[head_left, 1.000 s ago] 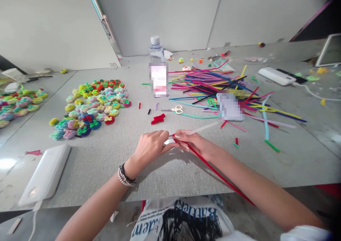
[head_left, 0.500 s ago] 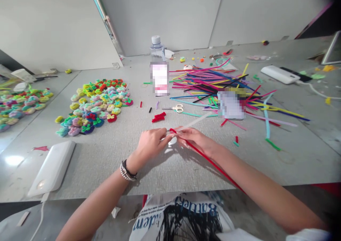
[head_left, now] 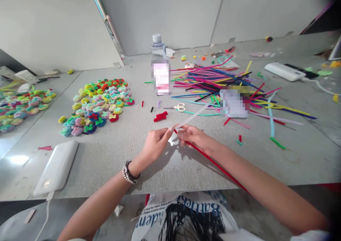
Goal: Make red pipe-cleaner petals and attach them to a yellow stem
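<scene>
Here, left grip (head_left: pixel 156 141) pinches pale strip (head_left: pixel 192 117), right grip (head_left: pixel 195 138) red stem (head_left: pixel 220 166), crossing table edge (head_left: pixel 165 191).

The bare left hand (head_left: pixel 156 144) pinches a long, red, fuzzy stem (head_left: pixel 216 164) where it meets a flat, translucent white strip (head_left: pixel 191 117); the bare right hand (head_left: pixel 196 138) curls beside them. Beyond lie white-handled metal scissors (head_left: pixel 177 108) (blades pointing left).
</scene>
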`<action>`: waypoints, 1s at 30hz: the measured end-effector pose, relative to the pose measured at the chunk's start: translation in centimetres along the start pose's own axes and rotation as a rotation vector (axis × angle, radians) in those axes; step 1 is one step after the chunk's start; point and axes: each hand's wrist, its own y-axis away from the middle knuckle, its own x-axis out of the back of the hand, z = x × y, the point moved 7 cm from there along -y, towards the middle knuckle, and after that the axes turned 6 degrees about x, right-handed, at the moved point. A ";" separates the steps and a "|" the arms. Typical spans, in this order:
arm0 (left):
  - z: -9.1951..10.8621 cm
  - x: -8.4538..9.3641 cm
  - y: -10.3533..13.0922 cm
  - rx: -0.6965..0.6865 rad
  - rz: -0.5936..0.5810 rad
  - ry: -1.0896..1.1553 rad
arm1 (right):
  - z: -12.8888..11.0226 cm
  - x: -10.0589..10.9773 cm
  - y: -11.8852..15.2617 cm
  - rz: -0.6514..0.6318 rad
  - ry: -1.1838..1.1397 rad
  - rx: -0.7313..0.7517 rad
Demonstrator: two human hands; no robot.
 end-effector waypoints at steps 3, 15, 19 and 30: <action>-0.2 -0.2 0.1 0.055 0.014 0.094 | 0.2 0.0 -0.1 -0.013 0.008 -0.012; -0.7 -0.6 -0.4 0.089 -0.061 0.209 | -2.2 -0.5 0.6 0.054 0.188 0.173; -0.9 -0.7 -0.3 0.126 -0.090 0.328 | -1.2 -0.9 0.5 -0.003 0.181 0.127; -1.6 -2.7 0.0 0.272 -0.291 0.925 | -1.5 -1.2 0.6 0.010 0.256 0.164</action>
